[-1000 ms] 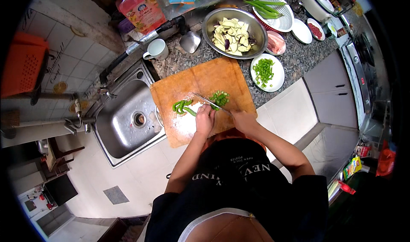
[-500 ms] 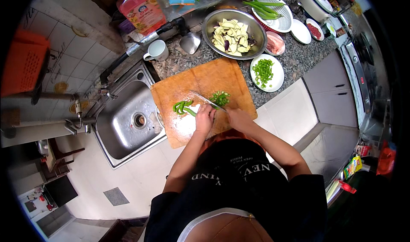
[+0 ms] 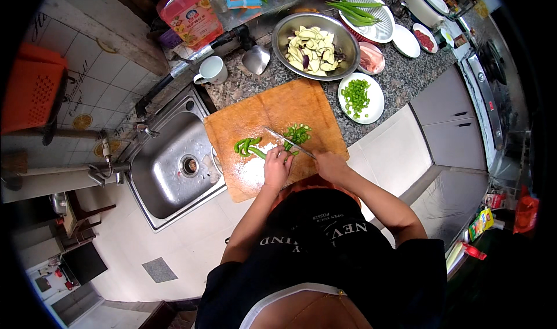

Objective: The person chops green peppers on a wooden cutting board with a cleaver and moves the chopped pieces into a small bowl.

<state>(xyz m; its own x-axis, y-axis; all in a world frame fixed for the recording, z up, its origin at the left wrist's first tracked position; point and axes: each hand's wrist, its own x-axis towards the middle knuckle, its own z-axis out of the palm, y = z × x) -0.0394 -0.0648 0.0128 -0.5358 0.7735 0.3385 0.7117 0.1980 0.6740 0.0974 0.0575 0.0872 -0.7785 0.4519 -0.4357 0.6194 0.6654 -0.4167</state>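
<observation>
On a wooden cutting board [image 3: 272, 105] my left hand [image 3: 277, 167] presses down with curled fingers on a green chili pepper [image 3: 256, 151]. My right hand [image 3: 331, 167] is closed round the handle of a kitchen knife [image 3: 288, 140]. Its blade slants across the board, right by my left fingertips. Beyond the blade lies a small heap of chopped green pepper [image 3: 298, 134]. Several whole green peppers [image 3: 245, 145] lie together to the left of my left hand. My fingers partly hide the pepper being held.
Left of the board is a steel sink [image 3: 168, 155]. Behind it stand a white mug [image 3: 212, 71], a spatula [image 3: 256, 59] and a steel bowl [image 3: 278, 39] of sliced eggplant. A white plate [image 3: 376, 109] with chopped green pepper sits by the board's right edge. A colander [image 3: 387, 30] holds long green vegetables.
The knife and my right hand have shifted slightly to the right. My left hand stays in nearly the same spot on the pepper.
</observation>
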